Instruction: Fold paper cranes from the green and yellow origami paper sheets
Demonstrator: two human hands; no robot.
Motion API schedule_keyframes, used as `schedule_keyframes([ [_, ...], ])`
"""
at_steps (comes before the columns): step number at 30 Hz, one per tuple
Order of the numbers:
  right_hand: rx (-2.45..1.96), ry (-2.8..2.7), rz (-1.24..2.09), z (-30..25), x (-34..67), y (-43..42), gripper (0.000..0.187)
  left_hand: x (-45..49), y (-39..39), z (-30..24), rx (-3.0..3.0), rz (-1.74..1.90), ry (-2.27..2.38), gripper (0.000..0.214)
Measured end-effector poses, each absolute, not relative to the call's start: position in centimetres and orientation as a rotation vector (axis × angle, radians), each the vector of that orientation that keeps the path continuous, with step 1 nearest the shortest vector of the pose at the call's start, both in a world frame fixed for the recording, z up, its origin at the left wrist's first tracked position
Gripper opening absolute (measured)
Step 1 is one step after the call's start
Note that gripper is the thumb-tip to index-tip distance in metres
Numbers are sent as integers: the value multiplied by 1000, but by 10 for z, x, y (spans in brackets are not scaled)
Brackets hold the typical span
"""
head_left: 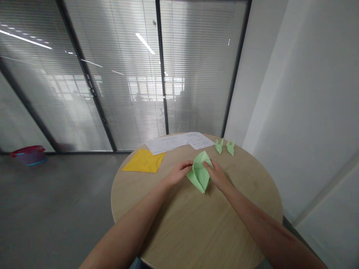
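Between my two hands is a sheet of light green origami paper (201, 175), partly folded, with raised flaps and a point toward me. My left hand (181, 171) grips its left edge, fingers partly hidden by the paper. On the other side my right hand (216, 172) pinches the right edge, thumb on the inner face. Beyond my right hand stand two small folded green paper figures, a left one (219, 146) and a right one (230, 148).
A yellow paper packet (144, 161) lies at the left of the round wooden table (193, 231). White printed sheets (198, 140) lie along the far edge. A red and blue basket (30, 155) is on the floor at left. Glass panels with blinds and a white wall stand close behind.
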State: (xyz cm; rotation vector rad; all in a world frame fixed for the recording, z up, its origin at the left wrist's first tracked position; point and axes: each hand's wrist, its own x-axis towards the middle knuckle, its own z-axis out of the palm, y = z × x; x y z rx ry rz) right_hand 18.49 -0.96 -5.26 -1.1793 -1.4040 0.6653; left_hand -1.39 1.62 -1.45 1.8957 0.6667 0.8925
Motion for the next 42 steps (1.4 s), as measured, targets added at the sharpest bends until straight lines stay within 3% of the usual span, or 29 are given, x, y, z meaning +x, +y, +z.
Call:
schedule_keyframes([
  [12,-1130,-1489,706,-50,183,-13,39,-10,22,-20,2019,918,744,27],
  [20,-900,-1262,1192,-52,178,-14,62,-14,26,-21,1956,1015,940,44],
  [28,-956,-1322,1135,-49,178,-21,59,-13,28,-21,1871,1077,1057,36],
  [35,-984,-1361,1170,-47,177,-21,59,-11,23,-20,1917,1147,1055,10],
  [42,-935,-1397,1170,-55,179,-15,54,-9,28,-26,2076,1050,878,12],
])
